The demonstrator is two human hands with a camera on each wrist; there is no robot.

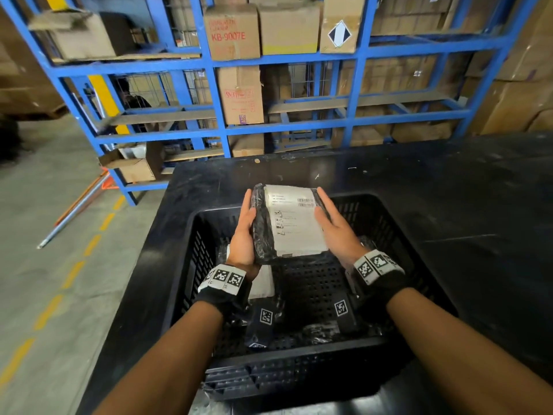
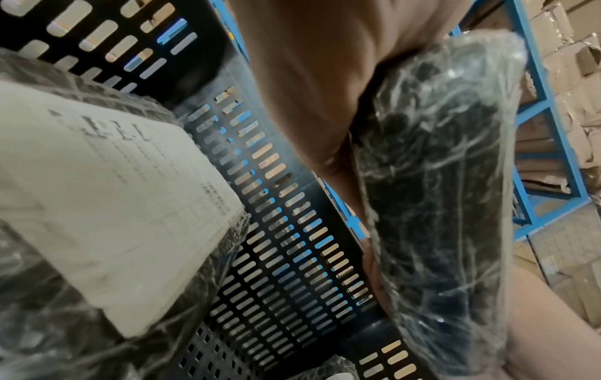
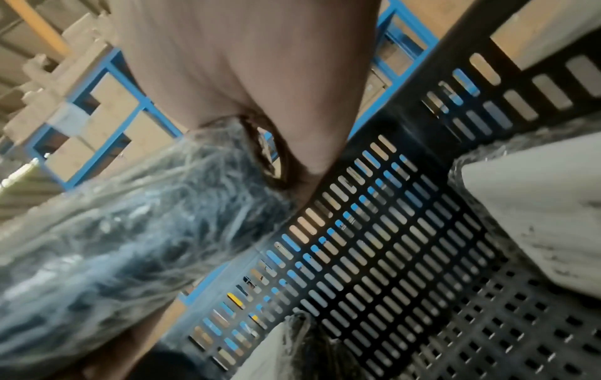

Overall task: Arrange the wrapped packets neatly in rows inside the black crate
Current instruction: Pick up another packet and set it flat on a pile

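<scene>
I hold one black plastic-wrapped packet (image 1: 294, 223) with a white label facing up, above the far half of the black crate (image 1: 197, 250). My left hand (image 1: 244, 235) grips its left edge and my right hand (image 1: 335, 226) its right edge, each thumb lying on top. The wrist views show the held packet (image 2: 432, 192) (image 3: 114, 244) against my left palm (image 2: 309, 77) and right palm (image 3: 244, 64), over the perforated crate floor (image 2: 292, 257) (image 3: 390, 257). Another labelled packet (image 1: 263, 283) (image 2: 107, 205) lies by the left wall. Two more packets (image 3: 536, 218) (image 3: 292, 347) lie inside.
The crate stands on a black table (image 1: 449, 190) that extends right and back. A blue rack (image 1: 359, 55) with cardboard boxes stands behind, with a person (image 1: 128, 94) beyond it. Concrete floor with metal pipes (image 1: 80, 211) lies left. Stacked black plastic pieces (image 1: 233, 381) sit at the crate's front.
</scene>
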